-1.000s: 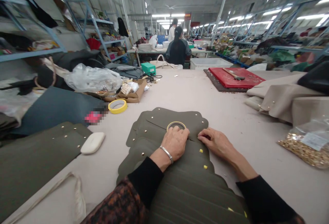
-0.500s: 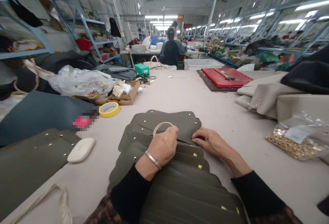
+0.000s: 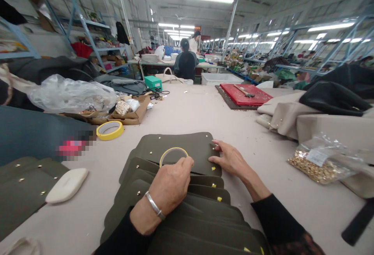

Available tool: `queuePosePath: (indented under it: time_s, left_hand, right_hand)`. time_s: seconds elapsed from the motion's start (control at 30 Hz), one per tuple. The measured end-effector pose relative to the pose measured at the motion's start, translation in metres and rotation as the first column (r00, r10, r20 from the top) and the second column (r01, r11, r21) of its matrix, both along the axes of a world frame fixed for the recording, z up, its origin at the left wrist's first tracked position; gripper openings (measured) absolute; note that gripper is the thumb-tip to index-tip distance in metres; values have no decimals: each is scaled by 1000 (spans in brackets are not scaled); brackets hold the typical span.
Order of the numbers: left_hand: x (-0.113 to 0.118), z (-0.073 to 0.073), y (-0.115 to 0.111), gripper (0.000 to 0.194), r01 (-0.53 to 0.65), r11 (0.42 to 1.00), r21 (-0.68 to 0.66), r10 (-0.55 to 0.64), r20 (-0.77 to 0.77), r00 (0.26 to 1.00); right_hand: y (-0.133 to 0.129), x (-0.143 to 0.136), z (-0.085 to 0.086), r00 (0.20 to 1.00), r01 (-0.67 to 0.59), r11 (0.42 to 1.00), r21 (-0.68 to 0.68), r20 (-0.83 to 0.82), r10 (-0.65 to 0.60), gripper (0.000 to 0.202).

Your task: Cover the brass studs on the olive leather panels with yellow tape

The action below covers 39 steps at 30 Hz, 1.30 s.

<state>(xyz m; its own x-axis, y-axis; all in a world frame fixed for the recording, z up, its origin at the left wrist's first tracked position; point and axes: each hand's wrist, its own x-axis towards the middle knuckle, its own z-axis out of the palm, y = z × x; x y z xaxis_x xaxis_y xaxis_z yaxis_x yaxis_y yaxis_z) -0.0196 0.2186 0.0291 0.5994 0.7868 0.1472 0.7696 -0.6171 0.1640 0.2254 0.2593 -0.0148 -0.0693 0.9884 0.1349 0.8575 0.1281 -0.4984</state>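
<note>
My left hand (image 3: 169, 185), a silver bangle on its wrist, grips a thin roll of yellow tape (image 3: 175, 149) above a fanned stack of olive-green panels (image 3: 140, 202). My right hand (image 3: 230, 159) has its fingers apart at the right edge of the top olive panel (image 3: 184, 140), and I see nothing held in it. Small gold studs dot the panels. A bit of yellow tape (image 3: 213, 168) sits at a stud just below the right fingertips. More yellow bits mark the right edges of panels lower in the stack.
On the left lie a second yellow tape roll (image 3: 118, 131), a white rounded block (image 3: 67, 185), more olive panels (image 3: 17, 200) and a box of small parts (image 3: 138, 114). A hammer (image 3: 244, 91) rests on a red board (image 3: 257, 94). At right is a clear bag of gold fittings (image 3: 309, 167).
My view has turned rightward, so the scene sits further left. The right fingers have parted from their pinch, and a yellow bit now shows on the top panel. My left hand still holds the tape.
</note>
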Motion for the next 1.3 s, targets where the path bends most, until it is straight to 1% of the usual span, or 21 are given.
queuePosePath:
  time_s: [0.13,0.23,0.27,0.33,0.4,0.43,0.5,0.57,0.63,0.77,0.87,0.93,1.03,1.1,1.13,1.17,1.23,1.3]
  left_hand:
    - [1,1,1,15,4,1000,-24,-5,-54,999]
    - [0,-1,1,16,19,999,-48,-23,-87,996]
    - [0,-2,0,17,29,998,-49,-33,-86,996]
    - [-2,-4,-3,18,45,998,-41,-47,-62,997]
    - [-5,-8,-4,19,50,998,-37,-51,-15,999]
    - [-6,-10,-5,18,53,998,-43,-52,15,999]
    - [-7,-12,-3,18,54,996,-68,-48,84,995]
    - [-8,-14,0,16,47,994,-100,-31,156,987]
    - [-9,-15,3,16,47,990,-130,-19,209,978]
    - [-10,-21,7,17,65,989,-135,-31,237,971]
    - [-11,-26,9,19,68,994,-87,-43,265,963]
    - [-11,-28,9,20,68,997,-29,-56,295,954]
    - [-11,-26,7,21,85,995,52,-99,386,917]
    - [-10,-23,4,23,104,994,45,-113,441,890]
    - [-9,-21,3,27,114,993,25,-113,450,886]
    - [-9,-20,2,33,122,992,2,-110,448,887]
    - [-8,-19,1,45,125,991,-43,-95,430,898]
    - [-8,-19,0,50,104,992,-69,-66,419,906]
  right_hand:
    - [3,-3,-3,999,-30,999,30,28,29,71]
    - [4,-2,-4,999,-48,998,30,12,47,70]
    - [4,-2,-4,999,-51,998,44,-8,51,66]
    - [2,-2,-2,992,-84,993,82,-82,91,51]
    - [-2,-4,0,966,-164,983,89,-188,178,35]
    - [-4,-7,0,944,-217,973,76,-237,229,30]
    - [-8,-13,0,904,-322,946,29,-289,317,26]
    - [-11,-19,-2,887,-382,924,-13,-286,363,26]
    - [-12,-23,-2,893,-379,925,-35,-277,355,26]
    - [-14,-25,-3,909,-316,947,-60,-306,284,28]
    - [-14,-22,-3,905,-287,955,-75,-347,244,29]
    - [-13,-19,-3,902,-268,961,-75,-369,223,27]
    - [-14,-17,2,901,-175,984,-27,-408,149,22]
    - [-17,-18,10,876,-114,993,8,-471,104,22]
    - [-20,-21,14,861,-118,993,22,-496,114,23]
    - [-23,-24,19,848,-151,988,37,-508,149,22]
    - [-31,-33,27,835,-261,962,81,-481,267,22]
    - [-37,-42,32,823,-361,923,130,-422,381,24]
